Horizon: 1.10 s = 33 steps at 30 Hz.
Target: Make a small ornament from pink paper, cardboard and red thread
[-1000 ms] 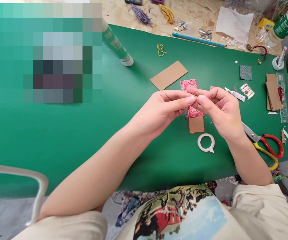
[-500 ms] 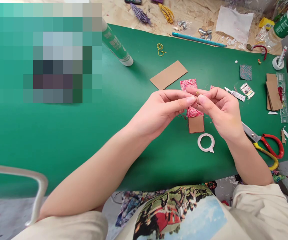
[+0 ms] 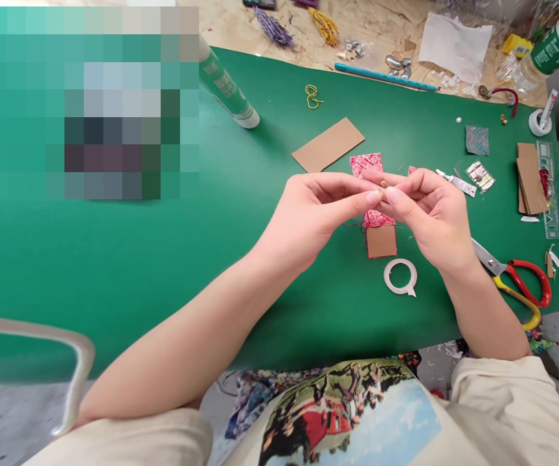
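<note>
My left hand (image 3: 315, 213) and my right hand (image 3: 427, 210) meet fingertip to fingertip above the green mat. Both are pinched closed around a tiny gold piece (image 3: 383, 184), perhaps a bead or small bell; the fingers cover most of it. A thin dark red cord (image 3: 354, 225) trails below my left fingers. Beneath the hands lies red-and-white patterned fabric (image 3: 366, 164), partly hidden, with a bare square of brown cardboard (image 3: 381, 242) at its near end. A roll of white tape (image 3: 400, 277) rests just in front of it.
Red-and-yellow scissors (image 3: 526, 285) lie beside my right forearm. A brown cardboard strip (image 3: 328, 145) and yellow cord (image 3: 313, 97) are farther back. A green-and-white tube (image 3: 228, 84) stands left of them. Right of my hands are a small glue tube (image 3: 458, 184) and patterned square (image 3: 477, 140).
My fingertips have shifted slightly around the tiny gold piece, and my left thumb sits a little differently. Both hands stay in nearly the same place; nothing on the mat has moved.
</note>
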Each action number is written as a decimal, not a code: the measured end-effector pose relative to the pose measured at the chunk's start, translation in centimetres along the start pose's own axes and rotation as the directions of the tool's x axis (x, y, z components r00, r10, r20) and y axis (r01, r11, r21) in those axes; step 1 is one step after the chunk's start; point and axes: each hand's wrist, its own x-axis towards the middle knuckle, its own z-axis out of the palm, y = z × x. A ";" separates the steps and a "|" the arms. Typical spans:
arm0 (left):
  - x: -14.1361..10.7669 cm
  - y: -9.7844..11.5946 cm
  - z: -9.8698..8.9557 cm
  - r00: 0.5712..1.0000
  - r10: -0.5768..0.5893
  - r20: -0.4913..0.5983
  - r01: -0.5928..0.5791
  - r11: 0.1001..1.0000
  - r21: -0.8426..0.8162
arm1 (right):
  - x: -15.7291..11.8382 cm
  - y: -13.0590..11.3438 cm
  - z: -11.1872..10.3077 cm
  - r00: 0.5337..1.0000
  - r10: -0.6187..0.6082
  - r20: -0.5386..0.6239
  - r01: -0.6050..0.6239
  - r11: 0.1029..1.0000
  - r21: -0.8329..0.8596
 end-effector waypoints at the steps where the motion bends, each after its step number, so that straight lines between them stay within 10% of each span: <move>1: -0.1 0.0 0.0 1.000 0.019 -0.001 -0.019 1.000 0.014 | 0.0 0.0 -0.1 1.000 0.001 0.003 -0.001 1.000 -0.008; 9: -0.6 0.5 0.1 0.991 0.131 -0.017 -0.125 0.973 0.195 | 0.2 -0.4 -0.4 0.999 0.023 0.022 -0.023 1.000 -0.019; 33: -0.5 0.5 0.4 0.997 0.074 -0.012 -0.074 0.997 0.012 | 0.0 -0.3 0.6 0.996 -0.056 -0.065 0.060 0.996 0.067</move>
